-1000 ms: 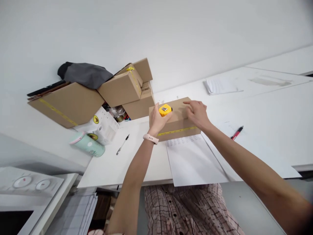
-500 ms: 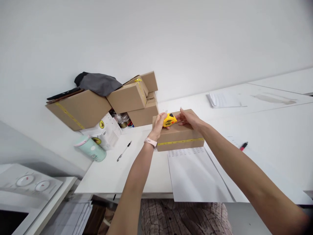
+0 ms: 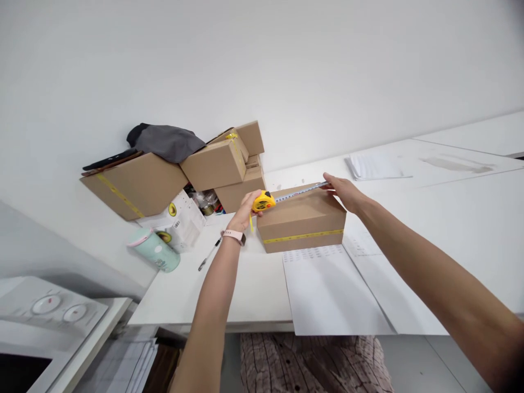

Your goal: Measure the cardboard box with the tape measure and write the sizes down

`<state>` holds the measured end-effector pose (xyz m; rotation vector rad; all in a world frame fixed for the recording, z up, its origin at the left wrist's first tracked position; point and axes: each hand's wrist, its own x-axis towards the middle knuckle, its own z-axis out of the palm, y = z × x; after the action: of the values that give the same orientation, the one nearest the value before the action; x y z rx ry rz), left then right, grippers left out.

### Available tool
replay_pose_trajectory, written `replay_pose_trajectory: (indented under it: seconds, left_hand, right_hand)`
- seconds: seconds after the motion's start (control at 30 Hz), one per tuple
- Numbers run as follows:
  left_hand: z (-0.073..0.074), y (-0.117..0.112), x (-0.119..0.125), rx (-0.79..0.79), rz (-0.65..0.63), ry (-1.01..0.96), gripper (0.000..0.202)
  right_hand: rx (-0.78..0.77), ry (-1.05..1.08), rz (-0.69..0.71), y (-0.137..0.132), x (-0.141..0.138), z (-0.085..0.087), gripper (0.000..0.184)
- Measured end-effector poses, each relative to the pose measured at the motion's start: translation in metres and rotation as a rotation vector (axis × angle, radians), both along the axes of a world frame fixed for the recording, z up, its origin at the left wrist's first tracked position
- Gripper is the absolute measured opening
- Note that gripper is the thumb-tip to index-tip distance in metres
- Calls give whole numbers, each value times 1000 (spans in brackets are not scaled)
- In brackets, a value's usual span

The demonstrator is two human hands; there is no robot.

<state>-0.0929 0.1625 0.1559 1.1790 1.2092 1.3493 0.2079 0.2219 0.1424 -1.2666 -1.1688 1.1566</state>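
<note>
My left hand [image 3: 246, 210] is closed round a yellow tape measure [image 3: 264, 201], held at the upper left corner of a brown cardboard box [image 3: 302, 222]. A length of pale blade [image 3: 301, 192] runs out of the case to the right, over the top of the box. At its far end my right hand [image 3: 343, 192] pinches the blade between thumb and fingers, by the box's upper right edge. Yellow tape stripes the front of the box. A yellow strap hangs below the case.
Printed sheets [image 3: 327, 289] lie in front of the box. A pen [image 3: 209, 254] and a mint tumbler [image 3: 154, 249] are to the left, near stacked cartons [image 3: 213, 164] with a grey cloth [image 3: 167, 141] on top. A white appliance with dials [image 3: 53, 311] stands lower left. Papers [image 3: 376, 166] lie at the back.
My hands have moved apart, left hand leftward and right hand rightward. The blade is now drawn out between them over the box top.
</note>
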Motion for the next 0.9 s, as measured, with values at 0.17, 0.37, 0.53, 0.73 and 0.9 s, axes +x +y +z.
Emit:
replay_pose_trajectory:
  seconds: [0.17, 0.37, 0.53, 0.73, 0.9]
  left_hand:
    - [6, -6, -45, -43, 35, 18, 41]
    - [5, -11, -74, -89, 75, 34, 39]
    - [-5, -15, -83, -126, 91, 45, 39]
    - [-13, -17, -89, -160, 112, 55, 38]
    - [-13, -17, -89, -160, 92, 63, 40]
  right_hand:
    - [3, -46, 63, -2, 31, -10, 29]
    - [-37, -243, 138, -2, 37, -14, 39]
    - [-56, -394, 62, 0, 40, -19, 48]
    - [-94, -393, 36, 2, 44, -30, 48]
    - [-51, -439, 15, 5, 29, -27, 43]
